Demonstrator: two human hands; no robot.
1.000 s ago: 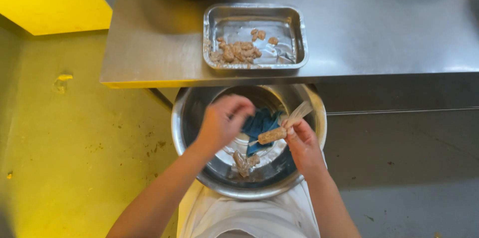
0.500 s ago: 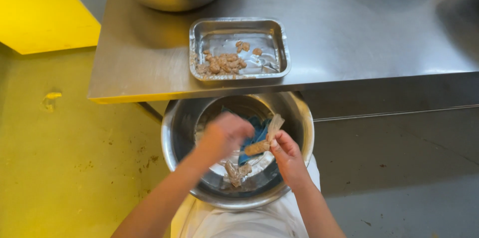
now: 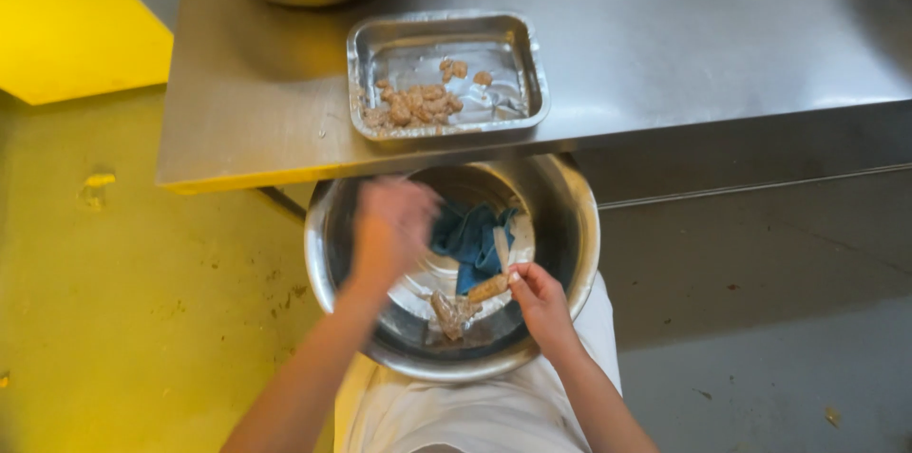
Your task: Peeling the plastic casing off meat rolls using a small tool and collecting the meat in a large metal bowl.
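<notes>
My right hand (image 3: 540, 299) pinches a tan food piece (image 3: 487, 288) over the steel bowl (image 3: 575, 225) in my lap. My left hand (image 3: 391, 225) is blurred; I cannot tell its grip. Risk: the wet piece could slip back into the bowl.

Both bare forearms are reaching forward from the bottom of the view, angling in toward each other. The left hand (image 3: 391, 225) is blurring with motion, palm down, its fingers too smeared to tell whether they are curling or spreading. The right hand (image 3: 540, 299) is sitting lower and nearer the body, its fingertips (image 3: 514, 275) pinching together in a small grip.
</notes>
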